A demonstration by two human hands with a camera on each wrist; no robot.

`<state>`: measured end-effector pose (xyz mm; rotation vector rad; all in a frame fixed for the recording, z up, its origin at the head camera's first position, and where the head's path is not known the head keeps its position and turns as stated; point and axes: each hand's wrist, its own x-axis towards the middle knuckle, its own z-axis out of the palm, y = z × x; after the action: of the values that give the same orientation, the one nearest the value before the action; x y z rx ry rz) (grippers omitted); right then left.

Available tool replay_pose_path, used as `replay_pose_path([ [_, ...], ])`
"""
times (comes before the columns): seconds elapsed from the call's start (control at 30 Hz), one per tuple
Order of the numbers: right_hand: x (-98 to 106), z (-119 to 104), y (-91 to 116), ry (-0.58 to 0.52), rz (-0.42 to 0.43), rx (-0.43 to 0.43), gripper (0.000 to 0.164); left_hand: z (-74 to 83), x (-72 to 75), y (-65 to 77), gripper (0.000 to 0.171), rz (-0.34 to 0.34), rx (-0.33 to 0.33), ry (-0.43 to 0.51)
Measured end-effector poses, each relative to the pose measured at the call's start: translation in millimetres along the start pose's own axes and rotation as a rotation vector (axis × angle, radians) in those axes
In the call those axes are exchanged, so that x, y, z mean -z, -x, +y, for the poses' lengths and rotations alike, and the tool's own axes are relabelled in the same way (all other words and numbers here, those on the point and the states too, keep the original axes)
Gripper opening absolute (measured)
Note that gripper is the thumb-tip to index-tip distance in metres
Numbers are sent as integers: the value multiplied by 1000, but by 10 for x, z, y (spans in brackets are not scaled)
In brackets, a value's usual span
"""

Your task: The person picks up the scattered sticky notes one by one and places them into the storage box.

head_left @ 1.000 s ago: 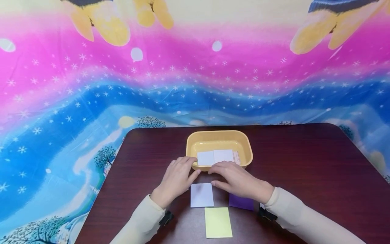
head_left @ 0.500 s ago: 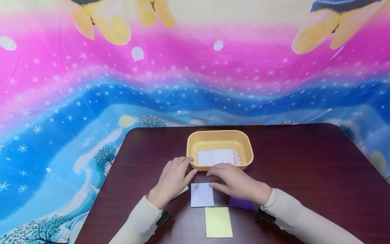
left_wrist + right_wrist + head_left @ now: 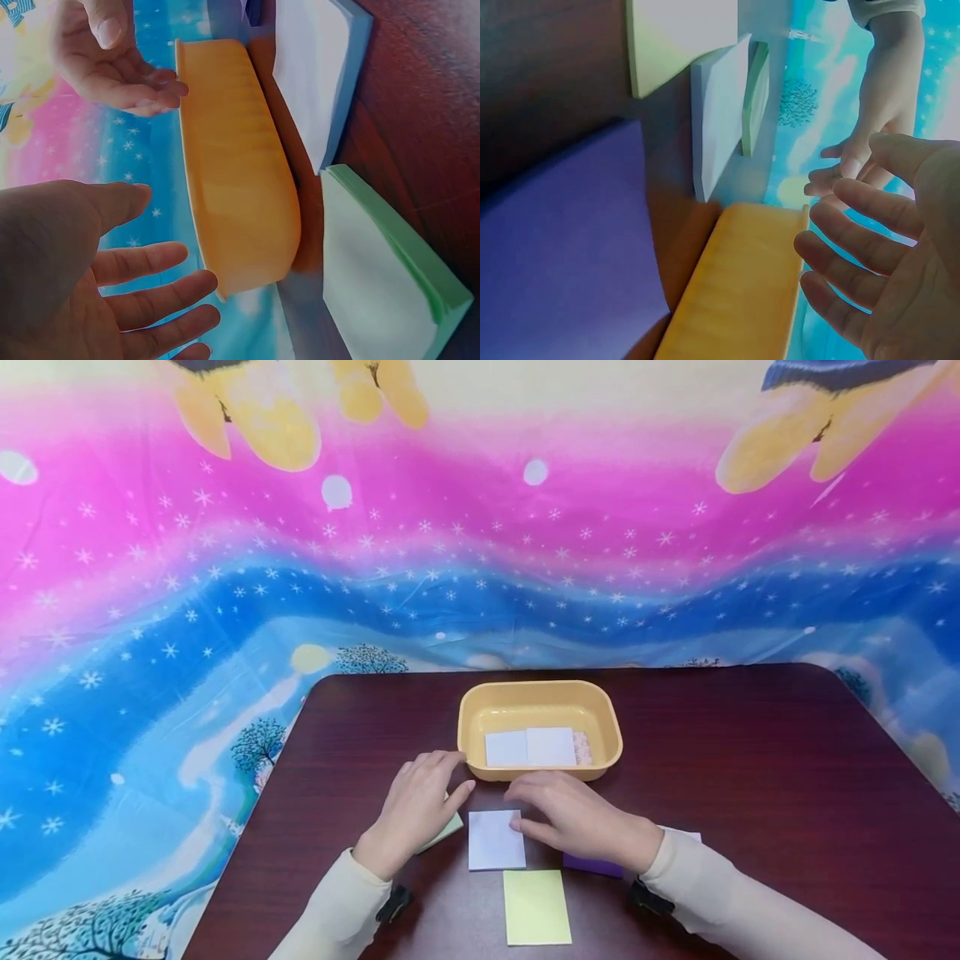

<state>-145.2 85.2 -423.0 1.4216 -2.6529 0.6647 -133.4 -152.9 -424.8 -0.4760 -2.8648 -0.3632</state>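
Note:
My left hand (image 3: 415, 808) hovers at the near left corner of a yellow plastic basin (image 3: 542, 689), fingers spread and holding nothing. Beneath it, a green sticky note pad (image 3: 382, 277) is partly covered in the head view. My right hand (image 3: 581, 818) hangs before the basin's near side with relaxed fingers and nothing in them; its thumb overlaps a pale lavender note pad (image 3: 495, 843) in the head view. A purple pad (image 3: 570, 255) lies under the right hand. Closest to me is a pale yellow pad (image 3: 537, 907). Two white pads (image 3: 550, 746) lie inside the basin.
A pink-speckled piece (image 3: 582, 748) lies beside the white pads in the basin. Another white pad (image 3: 681, 836) shows its edge behind my right wrist. The dark wooden table (image 3: 750, 760) meets a colourful printed cloth (image 3: 480, 552) at the back.
Both hands have drawn back slightly from the basin towards me, the left also to the left. More of the green pad and the white pad by the right wrist now shows.

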Motion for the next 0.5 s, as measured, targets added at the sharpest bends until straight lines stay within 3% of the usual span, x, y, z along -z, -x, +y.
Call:
replay_pose_path([
  [0.17, -55, -25, 32, -1, -7, -17, 29, -22, -26, 35, 45, -4, 17, 10],
  [0.5, -130, -40, 41, 8, -29, -35, 32, -94, -61, 86, 43, -8, 21, 15],
])
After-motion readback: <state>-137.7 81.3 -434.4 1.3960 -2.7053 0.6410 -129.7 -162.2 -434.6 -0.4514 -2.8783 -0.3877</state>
